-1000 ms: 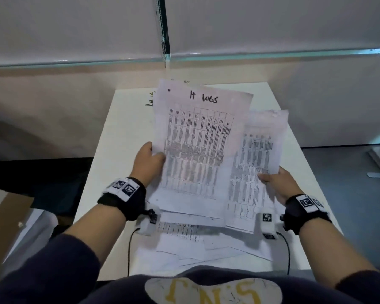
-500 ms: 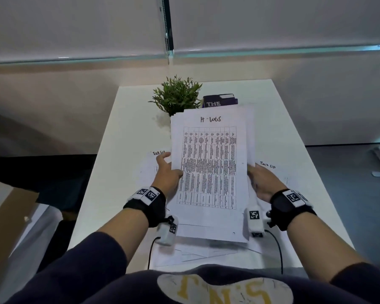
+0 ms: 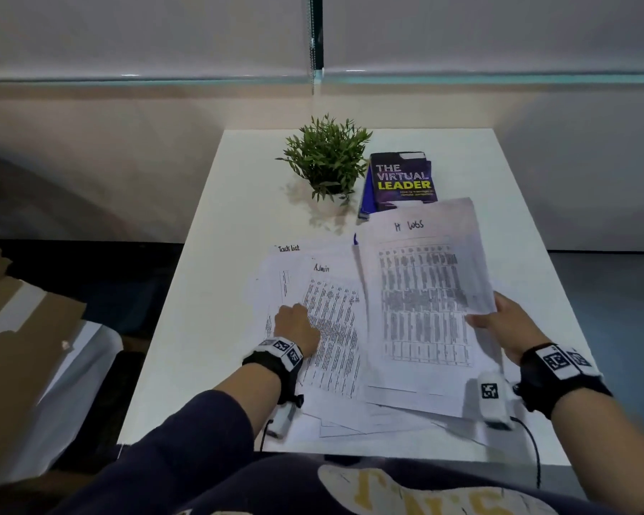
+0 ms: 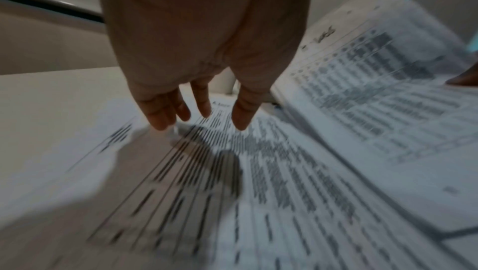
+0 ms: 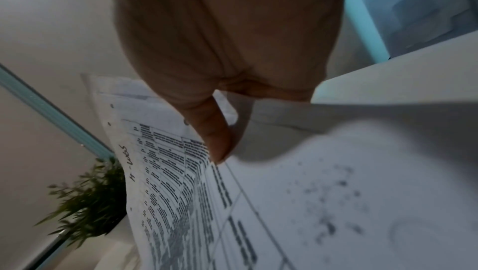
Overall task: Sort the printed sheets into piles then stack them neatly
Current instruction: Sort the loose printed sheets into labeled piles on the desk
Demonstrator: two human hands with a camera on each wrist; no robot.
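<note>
My right hand pinches the right edge of a sheaf of printed table sheets with a handwritten heading, thumb on top, lifted slightly over the table's right side. My left hand hovers with straight, relaxed fingers just above a sheet marked "Admin" lying flat on the table. Under that sheet peeks a "Task list" sheet. More loose sheets lie fanned near the front edge.
The white table carries a small green plant and a dark book at the back. The held sheaf's top edge overlaps the book's front. A cardboard box stands on the floor to the left.
Both hands held the sheaf upright, then squared it in the middle. Now the left hand has let go and moved left over the Admin sheet; the right hand carries the sheaf to the right.
</note>
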